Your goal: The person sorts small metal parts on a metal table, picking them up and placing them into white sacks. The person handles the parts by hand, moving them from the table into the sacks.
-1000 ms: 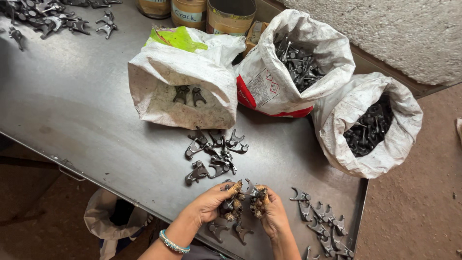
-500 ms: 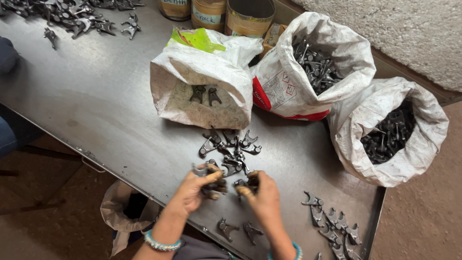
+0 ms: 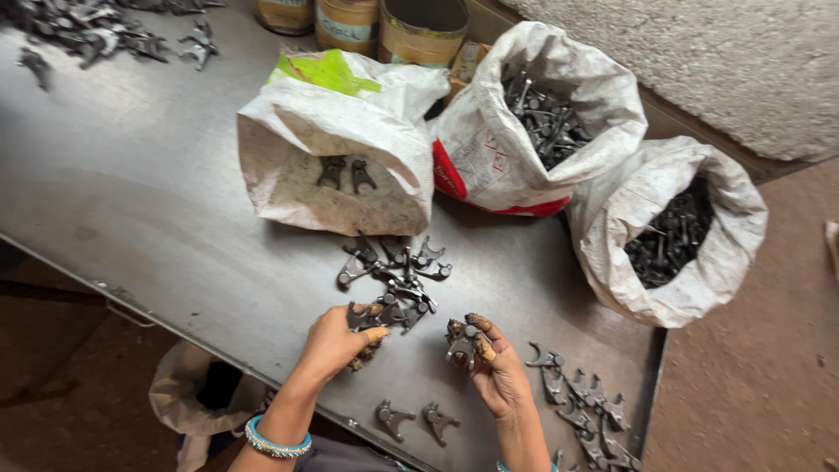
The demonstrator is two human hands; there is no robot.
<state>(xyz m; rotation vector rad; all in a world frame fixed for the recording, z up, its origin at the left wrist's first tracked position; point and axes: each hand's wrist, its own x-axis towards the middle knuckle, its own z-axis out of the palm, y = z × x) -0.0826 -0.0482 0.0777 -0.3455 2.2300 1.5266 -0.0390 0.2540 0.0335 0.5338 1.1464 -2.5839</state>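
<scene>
My left hand (image 3: 336, 341) is closed around a dark forked metal part (image 3: 360, 316), at the near edge of a heap of the same parts (image 3: 395, 273) on the grey metal table (image 3: 140, 201). My right hand (image 3: 494, 371), palm up, grips another small metal part (image 3: 461, 343) between thumb and fingers. Two single parts (image 3: 415, 419) lie by the table's front edge between my arms. A row of more parts (image 3: 581, 406) lies right of my right hand.
A white sack on its side (image 3: 336, 149) holds two parts in its mouth. Two upright sacks, one (image 3: 542, 114) behind and one (image 3: 673, 232) right, are full of metal parts. Cans (image 3: 384, 26) stand at the back; another pile (image 3: 87, 31) lies far left.
My hands have drawn apart, each now holding its own part. The view has shifted slightly, and my right hand has turned palm up.
</scene>
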